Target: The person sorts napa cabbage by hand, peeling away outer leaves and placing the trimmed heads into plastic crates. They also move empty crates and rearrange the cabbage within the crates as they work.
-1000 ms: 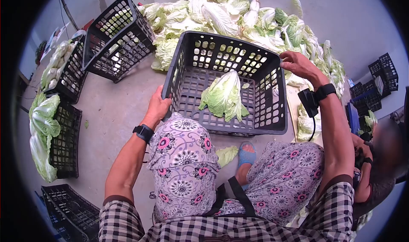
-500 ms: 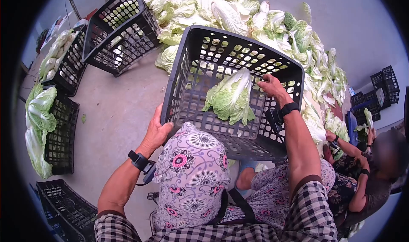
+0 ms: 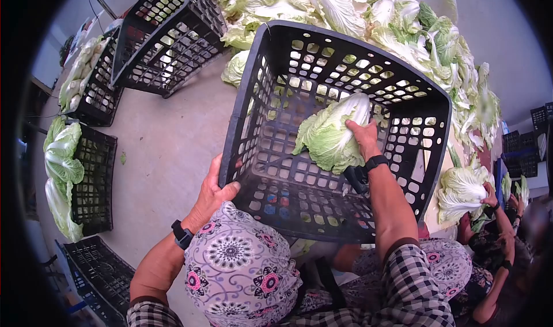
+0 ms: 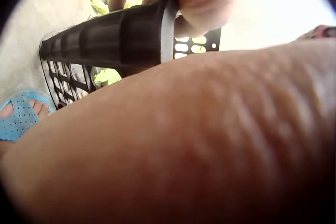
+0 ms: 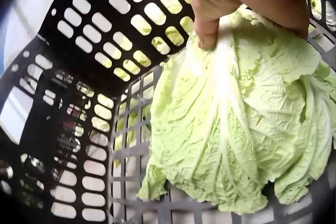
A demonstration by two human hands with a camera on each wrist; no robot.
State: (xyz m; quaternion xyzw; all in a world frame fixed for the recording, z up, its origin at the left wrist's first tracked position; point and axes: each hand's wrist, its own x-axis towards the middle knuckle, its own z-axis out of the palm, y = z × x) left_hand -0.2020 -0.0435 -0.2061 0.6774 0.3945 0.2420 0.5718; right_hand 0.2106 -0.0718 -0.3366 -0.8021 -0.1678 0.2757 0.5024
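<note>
The right hand (image 3: 364, 137), partly hidden, has moved onto the cabbage (image 3: 329, 135), gripping it; left hand (image 3: 212, 198) grips crate (image 3: 237, 114).

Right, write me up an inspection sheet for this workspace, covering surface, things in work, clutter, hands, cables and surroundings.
Surface: pale floor, a small leaf scrap lying on it.
Things in work: one cabbage inside a black crate with slotted walls.
Clutter: loose cabbage heap beyond the crate; more side crates along the person's left.
Hands: left hand grips the crate's rim; right hand grips the cabbage.
Cables: thin dark line, perhaps a cord, at the head view's upper left; no plug or socket made out.
Surroundings: at least one other person at the right, a hand there holding another cabbage head.
</note>
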